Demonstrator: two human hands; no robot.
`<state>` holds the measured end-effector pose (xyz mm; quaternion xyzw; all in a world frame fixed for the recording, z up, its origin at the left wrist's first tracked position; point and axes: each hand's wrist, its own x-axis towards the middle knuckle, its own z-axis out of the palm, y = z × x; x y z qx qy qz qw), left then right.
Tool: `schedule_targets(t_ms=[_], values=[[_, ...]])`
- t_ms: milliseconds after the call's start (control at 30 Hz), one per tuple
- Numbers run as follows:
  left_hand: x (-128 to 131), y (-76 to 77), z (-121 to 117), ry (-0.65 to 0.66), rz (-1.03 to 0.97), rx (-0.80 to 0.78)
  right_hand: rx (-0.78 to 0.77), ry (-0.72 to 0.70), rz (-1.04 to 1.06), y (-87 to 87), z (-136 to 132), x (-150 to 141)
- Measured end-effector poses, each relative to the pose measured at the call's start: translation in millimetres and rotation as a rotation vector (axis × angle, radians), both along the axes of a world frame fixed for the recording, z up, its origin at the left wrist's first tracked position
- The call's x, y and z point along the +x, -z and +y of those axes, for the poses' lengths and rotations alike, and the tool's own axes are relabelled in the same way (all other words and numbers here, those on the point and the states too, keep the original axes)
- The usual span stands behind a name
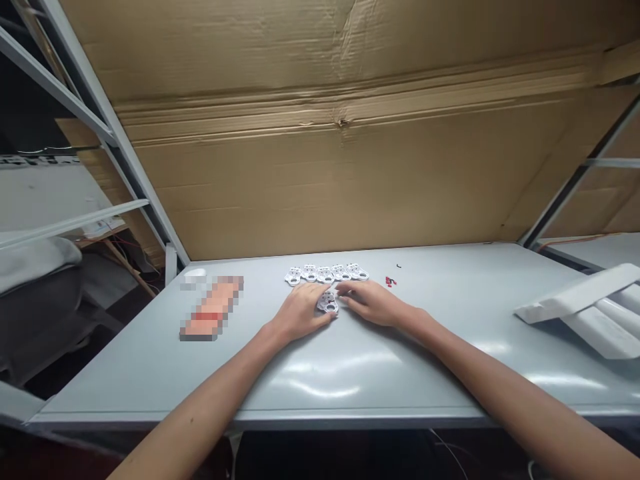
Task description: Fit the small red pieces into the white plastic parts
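A brown cardboard sheet stood behind everything, the largest thing in view, with the pale grey counter spread before it. At the counter's right end lay a bulky white piece; toward the left was an orange item, too blurred to name. Near the middle, the left hand had its grip narrowed around a white part, thumb and fingers at its edges. The right hand curled in from the other side, fingertips beside that part; whether its grip pinched anything could not be told. Just beyond the hands ran a row of five similar parts, with small red bits to the right and a tiny black bit farther back.
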<state>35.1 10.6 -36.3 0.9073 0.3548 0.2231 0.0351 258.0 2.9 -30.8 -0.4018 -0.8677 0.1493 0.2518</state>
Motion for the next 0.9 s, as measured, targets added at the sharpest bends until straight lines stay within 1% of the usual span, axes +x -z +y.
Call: schedule_targets(t_ms=[67,133,200,300,367,433,533,633,900], values=[[-5,-2.9,3,-0.013,0.008,0.021,-0.008,-0.003,-0.021,-1.7,-1,0],[-16,-8.0,9,-0.049,0.0,0.058,-0.015,-0.008,-0.036,-3.5,-2,0],[-32,-14.3,20,-0.139,-0.044,0.095,-0.019,-0.013,-0.045,-4.2,-3,0],[-60,-21.0,37,-0.324,-0.066,0.108,-0.014,-0.016,-0.062,-2.3,-2,0],[-76,-20.6,47,-0.408,-0.057,0.082,0.002,-0.015,-0.07,0.3,0,1],[-85,-16.3,54,-0.456,-0.027,0.017,0.02,-0.018,-0.073,2.8,2,1],[-91,-6.8,62,-0.443,0.009,-0.061,0.036,-0.022,-0.084,3.9,2,1],[-92,-0.5,66,-0.4,0.014,-0.084,0.051,-0.03,-0.087,2.7,1,1],[-92,3.0,69,-0.283,0.004,-0.119,0.059,-0.058,-0.13,2.9,3,-1]])
